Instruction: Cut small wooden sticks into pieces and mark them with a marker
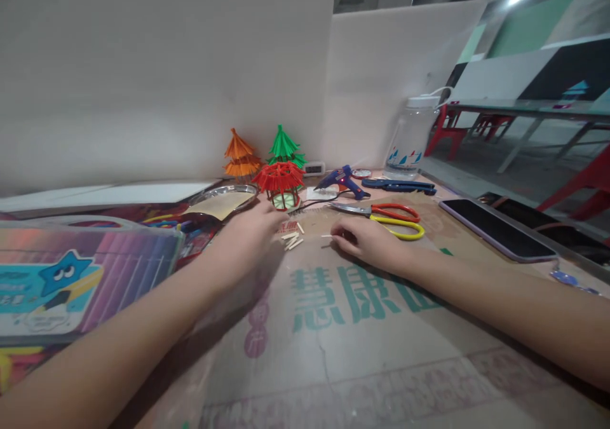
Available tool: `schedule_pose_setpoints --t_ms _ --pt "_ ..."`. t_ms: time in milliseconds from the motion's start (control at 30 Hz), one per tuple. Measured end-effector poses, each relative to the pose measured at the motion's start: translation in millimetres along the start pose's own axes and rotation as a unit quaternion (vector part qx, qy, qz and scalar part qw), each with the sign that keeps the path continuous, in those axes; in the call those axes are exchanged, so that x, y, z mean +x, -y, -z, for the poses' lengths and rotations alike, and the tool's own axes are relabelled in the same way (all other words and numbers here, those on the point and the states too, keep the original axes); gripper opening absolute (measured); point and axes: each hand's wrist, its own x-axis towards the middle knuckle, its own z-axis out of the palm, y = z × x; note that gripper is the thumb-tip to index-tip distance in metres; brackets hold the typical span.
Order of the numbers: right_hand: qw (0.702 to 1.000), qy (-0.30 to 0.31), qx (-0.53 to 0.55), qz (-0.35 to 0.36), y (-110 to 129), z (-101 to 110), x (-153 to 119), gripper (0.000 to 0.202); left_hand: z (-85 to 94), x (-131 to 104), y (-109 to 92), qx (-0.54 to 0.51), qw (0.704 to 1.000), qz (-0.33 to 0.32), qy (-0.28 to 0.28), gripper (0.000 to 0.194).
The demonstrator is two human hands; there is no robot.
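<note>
My left hand (257, 225) is at the lower left edge of a small red pavilion model (279, 178) with a slatted roof and a pale green base. Its fingers are blurred and partly hidden, so I cannot tell whether they grip the model. My right hand (357, 238) is closed, its thumb and fingertips pinching a thin white stick (326, 236) that points left, low over the covered table. Between the hands lie several short pale wooden sticks (294, 241). Scissors (381, 214) with red and yellow handles rest just beyond my right hand.
A blue glue gun (344, 178), pliers (400, 186) and a water bottle (410, 136) stand or lie behind. Orange (239, 152) and green (284, 146) tower models stand by the white wall. A marker case (86, 276) is left; a phone (495, 229) is right.
</note>
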Motion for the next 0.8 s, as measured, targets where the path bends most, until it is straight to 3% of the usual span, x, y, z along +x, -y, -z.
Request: schedule_pose_setpoints --t_ms 67,167,333,467,500,600,633,700,800 --pt "1.0 0.004 0.008 0.0 1 1 1 0.01 3.0 3 21 0.07 0.997 0.04 0.02 0.028" --pt "1.0 0.019 0.02 0.0 2 1 1 0.01 -3.9 5 42 0.096 0.992 0.074 0.046 0.03" --pt "1.0 0.018 0.022 -0.004 2 1 1 0.012 -8.3 7 47 0.08 0.992 0.08 0.056 0.03" --pt "0.995 0.012 0.089 -0.042 11 9 1 0.013 1.6 7 16 0.053 0.995 0.075 0.044 0.027" --pt "0.99 0.008 0.132 -0.057 16 13 1 0.013 1.6 5 3 -0.005 0.997 0.071 0.024 0.024" --pt "0.943 -0.001 0.312 -0.111 35 19 -1 0.015 -7.2 -3 -38 -0.232 0.963 0.098 -0.094 0.021" --pt "0.924 0.002 0.362 -0.128 41 18 -2 0.015 -11.5 -6 -49 -0.286 0.946 0.105 -0.108 0.021" --pt "0.894 0.026 0.422 -0.149 49 14 -6 0.016 -18.7 -12 -65 -0.35 0.922 0.121 -0.114 0.019" --pt "0.864 0.072 0.471 -0.166 54 2 -11 0.02 -22.3 -16 -72 -0.387 0.909 0.118 -0.101 0.014"
